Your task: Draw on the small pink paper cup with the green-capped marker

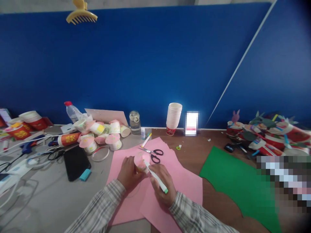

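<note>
On the grey-and-brown surface (pixel 60 200) lie large pink paper sheets (pixel 184 184); above them the left hand (pixel 128 174) grips a small pink-topped paper cup (pixel 141 160), the right hand (pixel 162 181) clasps a white green-capped marker (pixel 156 178) touching it, black-handled scissors (pixel 153 152) just behind

Pink-topped cup (pixel 141 160), white marker (pixel 155 177) against it

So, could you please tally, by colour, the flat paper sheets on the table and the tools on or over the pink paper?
Pink paper sheets: 2, overlapping
Green paper sheet: 1
Black-handled scissors: 1
Marker with green end, in the right hand: 1
Yellow-capped marker: 1
Total: 6
</note>
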{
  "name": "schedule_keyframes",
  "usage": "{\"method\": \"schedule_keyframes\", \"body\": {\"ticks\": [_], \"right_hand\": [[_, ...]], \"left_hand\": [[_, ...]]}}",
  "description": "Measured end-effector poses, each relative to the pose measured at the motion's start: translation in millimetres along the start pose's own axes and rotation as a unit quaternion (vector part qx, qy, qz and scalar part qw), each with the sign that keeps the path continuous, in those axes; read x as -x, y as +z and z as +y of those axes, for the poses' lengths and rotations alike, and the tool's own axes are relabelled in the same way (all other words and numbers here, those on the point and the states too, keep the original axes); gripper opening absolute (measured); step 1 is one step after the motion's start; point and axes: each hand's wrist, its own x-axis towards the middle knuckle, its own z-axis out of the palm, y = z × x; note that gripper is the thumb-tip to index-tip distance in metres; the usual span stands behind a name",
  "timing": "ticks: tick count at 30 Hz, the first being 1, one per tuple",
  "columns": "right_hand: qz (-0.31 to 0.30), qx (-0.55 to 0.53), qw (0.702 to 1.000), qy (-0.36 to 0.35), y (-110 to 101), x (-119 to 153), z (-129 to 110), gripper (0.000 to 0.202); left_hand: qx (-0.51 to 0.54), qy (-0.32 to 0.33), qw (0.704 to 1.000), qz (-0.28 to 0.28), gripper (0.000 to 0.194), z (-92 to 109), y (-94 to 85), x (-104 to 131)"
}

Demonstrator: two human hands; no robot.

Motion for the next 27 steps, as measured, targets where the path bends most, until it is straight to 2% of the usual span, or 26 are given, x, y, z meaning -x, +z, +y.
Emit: {"method": "schedule_keyframes", "body": {"ticks": [4, 9, 27], "right_hand": [[0.021, 0.006, 1.000, 0.008, 0.5, -0.7, -1.3, 0.031], [-0.005, -0.004, 1.000, -0.002, 1.0, 0.5, -0.8, 0.032], [0.005, 0.012, 1.000, -0.003, 0.9, -0.4, -0.4, 0.032]], "left_hand": [[0.004, 0.002, 1.000, 0.004, 0.033, -0.7, -0.2, 0.0], [0.003, -0.009, 1.000, -0.002, 0.032, -0.7, -0.3, -0.4], [0.008, -0.013, 1.000, -0.009, 0.032, -0.5, 0.2, 0.3]]}}
